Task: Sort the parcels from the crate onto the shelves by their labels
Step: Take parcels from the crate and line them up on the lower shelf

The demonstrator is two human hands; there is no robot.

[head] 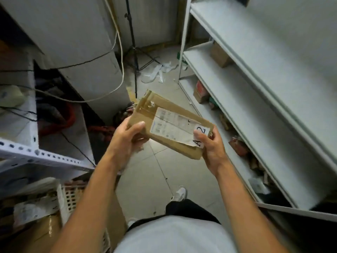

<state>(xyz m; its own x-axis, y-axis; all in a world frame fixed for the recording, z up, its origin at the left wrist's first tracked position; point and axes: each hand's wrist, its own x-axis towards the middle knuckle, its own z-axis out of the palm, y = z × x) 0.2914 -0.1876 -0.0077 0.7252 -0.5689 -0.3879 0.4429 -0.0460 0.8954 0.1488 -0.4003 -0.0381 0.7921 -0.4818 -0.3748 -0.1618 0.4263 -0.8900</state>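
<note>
While you hold it over the floor, the parcel (169, 125) sits between both hands, label up.
L hand (127, 136): thumb on top of near-left edge, fingers curled underneath. R hand (211, 147): thumb pressed on the white sticker (200, 133) marked "A" and "2", fingers wrapped round the right end. Shelves (255, 99) to your right.

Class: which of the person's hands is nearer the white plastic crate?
Left. The left hand grips the parcel on the white plastic crate's side; the right hand grips its far end.
</note>
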